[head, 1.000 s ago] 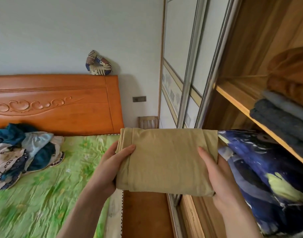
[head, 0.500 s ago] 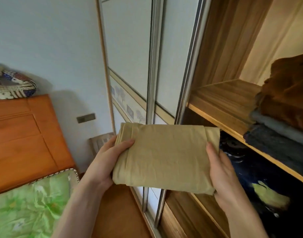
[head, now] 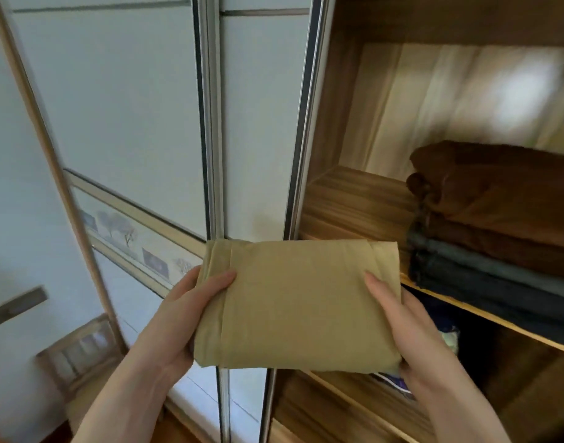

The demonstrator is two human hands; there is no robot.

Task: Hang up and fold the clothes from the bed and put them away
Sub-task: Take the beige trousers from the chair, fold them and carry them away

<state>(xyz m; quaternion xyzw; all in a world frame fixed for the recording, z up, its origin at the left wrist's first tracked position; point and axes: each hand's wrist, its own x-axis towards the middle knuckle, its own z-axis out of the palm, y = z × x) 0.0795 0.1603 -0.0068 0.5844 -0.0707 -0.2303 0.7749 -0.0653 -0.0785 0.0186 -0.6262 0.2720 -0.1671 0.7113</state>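
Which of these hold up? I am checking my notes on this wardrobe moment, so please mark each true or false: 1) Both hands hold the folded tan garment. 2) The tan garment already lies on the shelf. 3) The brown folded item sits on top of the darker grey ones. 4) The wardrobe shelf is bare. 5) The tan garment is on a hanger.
1) True: the left hand and the right hand each grip one side of the folded tan garment.
2) False: it is held in the air in front of the wardrobe shelf.
3) True: the brown folded item tops the dark grey folded items.
4) False: that stack lies on its right part.
5) False: it is folded, with no hanger visible.
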